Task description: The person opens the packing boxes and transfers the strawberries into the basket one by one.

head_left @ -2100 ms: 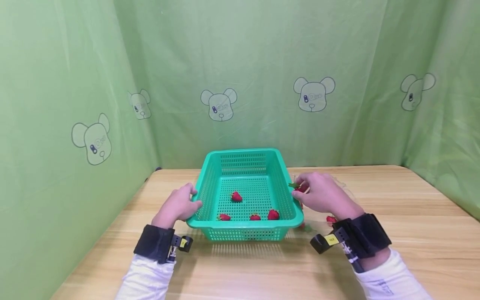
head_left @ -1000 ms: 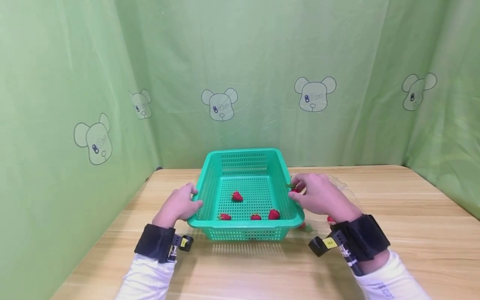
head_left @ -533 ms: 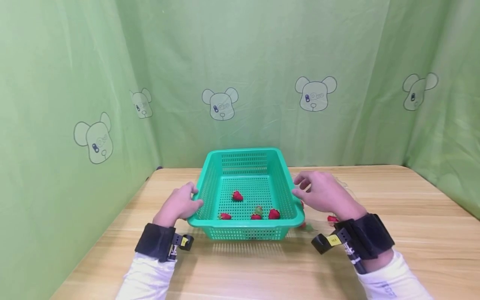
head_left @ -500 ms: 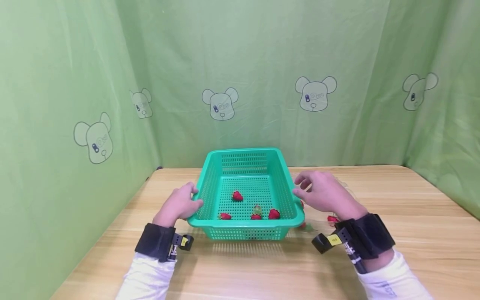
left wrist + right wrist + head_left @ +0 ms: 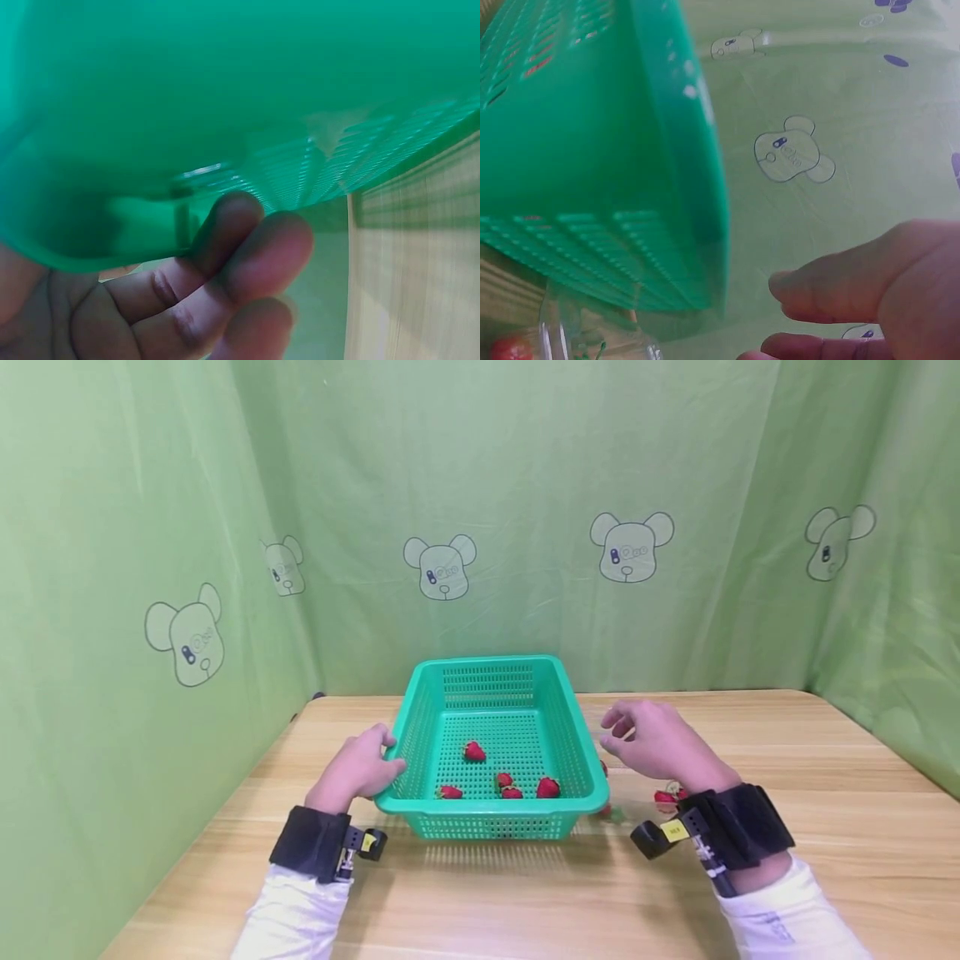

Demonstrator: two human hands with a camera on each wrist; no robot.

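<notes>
A green plastic basket (image 5: pixel 491 807) with slotted walls stands in the middle of the wooden table. Several red strawberries lie inside on its floor, among them a strawberry (image 5: pixel 473 752) near the middle and another strawberry (image 5: pixel 547 788) at the front right. My left hand (image 5: pixel 358 766) grips the basket's left rim, its fingers (image 5: pixel 262 255) curled beneath the edge. Just off the right rim, my right hand (image 5: pixel 651 742) hovers with thumb and fingers loosely bent, holding nothing. In the right wrist view, a gap separates its thumb (image 5: pixel 840 289) from the basket wall.
To the basket's right, partly hidden by it and my right hand, are more strawberries (image 5: pixel 665 797). A clear plastic container (image 5: pixel 592 334) shows low in the right wrist view, with a red fruit (image 5: pixel 511 349) beside it. A green curtain (image 5: pixel 517 610) encloses the table (image 5: pixel 480 910).
My right hand has let go of a strawberry it pinched at the right rim; that strawberry now lies near the basket's front. The hand has drawn slightly right. My left hand stays put.
</notes>
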